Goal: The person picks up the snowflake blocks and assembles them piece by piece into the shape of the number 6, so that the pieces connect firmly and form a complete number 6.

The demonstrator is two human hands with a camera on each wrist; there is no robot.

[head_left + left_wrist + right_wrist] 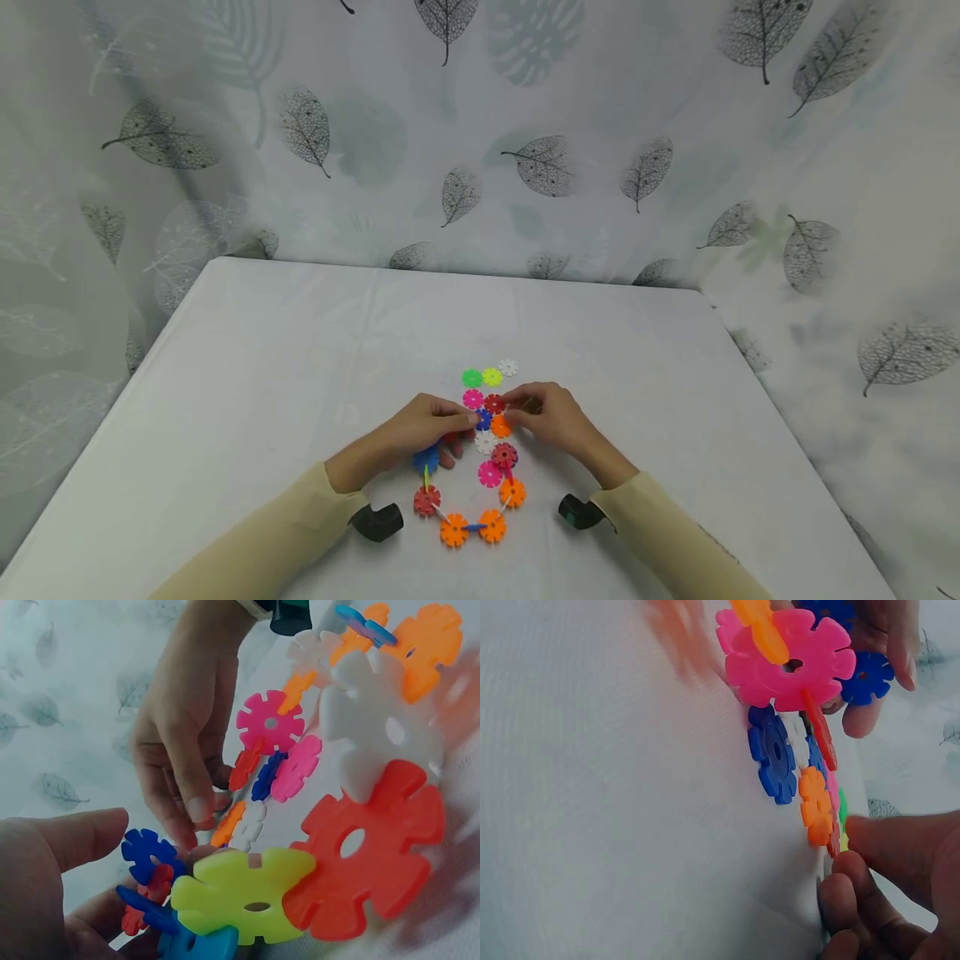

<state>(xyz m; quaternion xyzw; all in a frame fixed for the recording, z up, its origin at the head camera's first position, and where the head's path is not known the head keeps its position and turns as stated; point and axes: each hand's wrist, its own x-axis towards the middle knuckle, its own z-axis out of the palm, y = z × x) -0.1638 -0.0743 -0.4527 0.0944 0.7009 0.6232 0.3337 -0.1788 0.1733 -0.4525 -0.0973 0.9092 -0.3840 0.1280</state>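
A chain of slotted plastic flower discs curves over the table, with orange discs (453,530) at its near side and a pink disc (791,660) toward its right end. My left hand (427,425) grips its other end, where a dark blue disc (146,851) joins a red one beside the thumb. A light blue disc (426,459) hangs just below that hand. With its fingertips, my right hand (551,417) reaches the right edge of a loose red disc (494,404); whether it pinches the disc is unclear. A loose orange disc (815,802) lies beside it.
More loose discs lie beyond and between the hands: green (472,378), yellow (492,377), white (508,367) and pink (473,399). Black wrist devices (377,522) sit at both sleeves. A leaf-print curtain (480,150) surrounds the white table (322,333).
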